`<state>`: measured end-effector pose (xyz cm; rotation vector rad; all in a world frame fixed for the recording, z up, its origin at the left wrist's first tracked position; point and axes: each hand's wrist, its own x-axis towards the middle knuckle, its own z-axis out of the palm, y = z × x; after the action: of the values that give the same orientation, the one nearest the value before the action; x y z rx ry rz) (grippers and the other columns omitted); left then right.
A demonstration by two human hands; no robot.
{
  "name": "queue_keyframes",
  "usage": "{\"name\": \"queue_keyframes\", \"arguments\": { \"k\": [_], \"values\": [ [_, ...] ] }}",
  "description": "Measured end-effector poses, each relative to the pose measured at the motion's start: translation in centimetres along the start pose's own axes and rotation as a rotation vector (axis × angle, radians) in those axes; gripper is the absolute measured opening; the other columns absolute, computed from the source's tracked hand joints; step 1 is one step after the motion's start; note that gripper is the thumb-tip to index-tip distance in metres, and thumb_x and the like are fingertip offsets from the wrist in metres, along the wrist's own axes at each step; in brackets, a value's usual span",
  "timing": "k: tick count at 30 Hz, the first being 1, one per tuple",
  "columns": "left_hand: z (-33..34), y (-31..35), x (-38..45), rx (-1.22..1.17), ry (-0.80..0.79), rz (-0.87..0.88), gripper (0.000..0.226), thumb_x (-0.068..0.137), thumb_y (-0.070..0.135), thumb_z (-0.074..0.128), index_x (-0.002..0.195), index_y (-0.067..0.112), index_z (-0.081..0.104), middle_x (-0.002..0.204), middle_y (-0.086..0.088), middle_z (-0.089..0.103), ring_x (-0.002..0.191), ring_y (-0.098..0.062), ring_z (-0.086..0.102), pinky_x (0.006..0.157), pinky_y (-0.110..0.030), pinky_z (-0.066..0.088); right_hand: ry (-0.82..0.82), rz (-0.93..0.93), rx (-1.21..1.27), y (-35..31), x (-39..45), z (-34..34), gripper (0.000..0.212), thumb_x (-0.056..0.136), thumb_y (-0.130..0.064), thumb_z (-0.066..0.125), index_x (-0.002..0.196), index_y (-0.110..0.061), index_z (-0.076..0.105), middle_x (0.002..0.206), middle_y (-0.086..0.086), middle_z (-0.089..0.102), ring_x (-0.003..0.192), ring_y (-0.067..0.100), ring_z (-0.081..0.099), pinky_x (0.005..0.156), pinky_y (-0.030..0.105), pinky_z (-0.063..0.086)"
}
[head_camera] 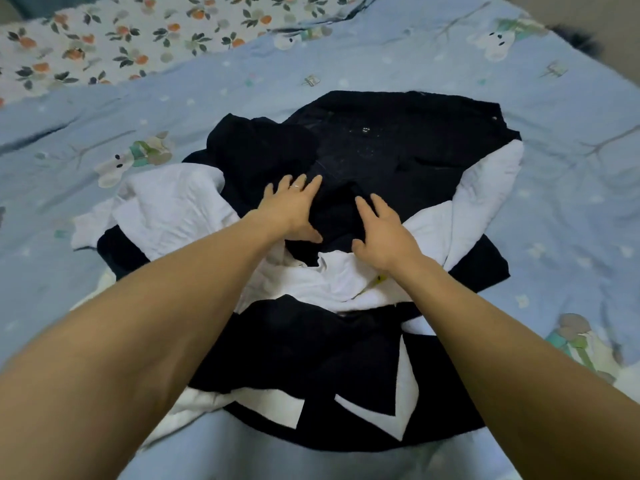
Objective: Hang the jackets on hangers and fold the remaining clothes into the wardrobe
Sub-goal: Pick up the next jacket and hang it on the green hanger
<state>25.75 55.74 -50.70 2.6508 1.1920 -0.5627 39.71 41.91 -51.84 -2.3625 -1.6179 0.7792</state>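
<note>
2 hands, left (294,209) and right (379,233), rest spread on 1 clothes pile (398,150).

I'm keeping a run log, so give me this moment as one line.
stage: sorting pile | left hand: open, flat on dark garment | right hand: open, on same garment | white clothes: unfolded | surface: blue quilt

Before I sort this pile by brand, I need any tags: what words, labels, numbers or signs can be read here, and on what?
None can be read.
Black garment: big white shapes, too partial to read as letters.
Yellow tag by the right hand: too small to read.
Dark jeans: glints only, no text.
Blue quilt: pictures only.
</note>
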Motion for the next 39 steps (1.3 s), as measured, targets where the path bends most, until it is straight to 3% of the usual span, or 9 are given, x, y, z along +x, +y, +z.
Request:
{"name": "queue_keyframes", "arguments": {
  "k": [4, 8, 12, 16, 22, 29, 33, 36, 39],
  "values": [
    [3.5, -0.3, 1.8, 0.047, 0.103, -0.023, 0.07, 0.091, 0.047, 0.061, 0.151, 0.025, 0.032, 0.147, -0.01, 0.041, 0.137, -0.032, 0.032, 0.115, -0.049, 0.025, -0.025, 0.039, -0.088, 1.7, 1.0, 2.6, 0.087, 0.094, -0.026, 0.053, 0.158, -0.023, -0.007, 0.165, 0.003, 0.006, 0.134, 0.03, 0.035, 0.089, 0.034, 0.043],
    [4.7, -0.3, 1.6, -0.358, 0.261, -0.092, 0.026, 0.096, 0.021, 0.055, 0.119, 0.017, 0.067, 0.111, -0.009, 0.064, 0.104, -0.03, 0.059, 0.092, -0.04, 0.047, 0.083, 0.05, -0.055, 1.9, 1.6, 4.2, 0.093, 0.092, -0.026, 0.057, 0.156, -0.014, -0.01, 0.149, 0.005, 0.037, 0.12, 0.028, 0.047, 0.082, 0.033, 0.042],
    [4.2, -1.2, -1.1, -0.684, 0.253, -0.154, 0.015, 0.094, 0.019, 0.058, 0.097, 0.015, 0.072, 0.084, -0.007, 0.07, 0.08, -0.024, 0.063, 0.075, -0.036, 0.049, -0.031, 0.05, 0.036, 1.3, 1.0, 4.2, 0.084, 0.093, -0.026, 0.055, 0.158, -0.017, 0.003, 0.113, 0.005, 0.058, 0.106, 0.027, 0.059, 0.084, 0.034, 0.043],
    [4.3, -2.2, -4.7, -0.995, 0.193, -0.246, 0.028, 0.094, 0.015, 0.052, 0.067, 0.01, 0.052, 0.059, -0.004, 0.048, 0.058, -0.019, 0.046, 0.062, -0.035, 0.036, -0.008, -0.041, 0.09, 0.4, -0.8, 5.2, 0.062, 0.094, -0.031, 0.054, 0.151, -0.024, 0.031, 0.117, 0.004, 0.058, 0.11, 0.026, 0.057, 0.099, 0.041, 0.042],
    [3.7, -2.5, -10.6, -1.228, 0.17, -0.409, 0.022, 0.1, 0.02, 0.045, 0.092, 0.01, 0.062, 0.084, -0.011, 0.061, 0.081, -0.022, 0.057, 0.076, -0.033, 0.044, 0.197, -0.13, 0.261, -1.5, -4.2, 5.8, 0.051, 0.088, -0.035, 0.067, 0.134, -0.023, 0.05, 0.135, 0.007, 0.038, 0.11, 0.024, 0.051, 0.094, 0.038, 0.048],
    [1.9, -2.7, -16.5, -1.353, 0.115, -0.524, 0.032, 0.098, 0.024, 0.05, 0.078, 0.011, 0.072, 0.08, -0.004, 0.074, 0.09, -0.024, 0.068, 0.094, -0.041, 0.048, 0.235, -0.121, 0.434, -6.1, -8.3, 3.6, 0.067, 0.082, -0.036, 0.074, 0.135, -0.02, 0.036, 0.137, -0.006, 0.034, 0.108, 0.018, 0.055, 0.078, 0.036, 0.055],
    [0.2, -3.5, -20.2, -1.362, 0.038, -0.594, 0.035, 0.092, 0.035, 0.056, 0.105, 0.007, 0.071, 0.103, -0.006, 0.073, 0.105, -0.022, 0.064, 0.103, -0.039, 0.043, 0.16, -0.116, 0.473, -7.8, -10.4, 1.0, 0.078, 0.087, -0.042, 0.07, 0.148, -0.015, 0.029, 0.151, 0.001, 0.032, 0.128, 0.018, 0.047, 0.097, 0.036, 0.049],
    [0.3, -3.2, -22.9, -1.228, 0.033, -0.656, 0.029, 0.099, 0.029, 0.051, 0.097, 0.005, 0.067, 0.094, -0.005, 0.067, 0.093, -0.019, 0.06, 0.093, -0.032, 0.042, 0.099, -0.184, 0.353, -8.9, -12.1, 0.0, 0.055, 0.088, -0.041, 0.068, 0.134, -0.017, 0.049, 0.135, -0.001, 0.05, 0.115, 0.016, 0.055, 0.092, 0.034, 0.05],
    [1.5, -1.5, -25.9, -1.161, -0.075, -0.618, 0.025, 0.098, 0.022, 0.05, 0.083, 0.015, 0.069, 0.083, -0.001, 0.069, 0.084, -0.014, 0.063, 0.072, -0.027, 0.043, 0.346, -0.135, 0.44, -9.5, -13.7, -0.4, 0.013, 0.082, -0.016, 0.062, 0.091, -0.014, 0.052, 0.095, -0.003, 0.051, 0.078, 0.017, 0.053, 0.069, 0.039, 0.049]
  ]
}}
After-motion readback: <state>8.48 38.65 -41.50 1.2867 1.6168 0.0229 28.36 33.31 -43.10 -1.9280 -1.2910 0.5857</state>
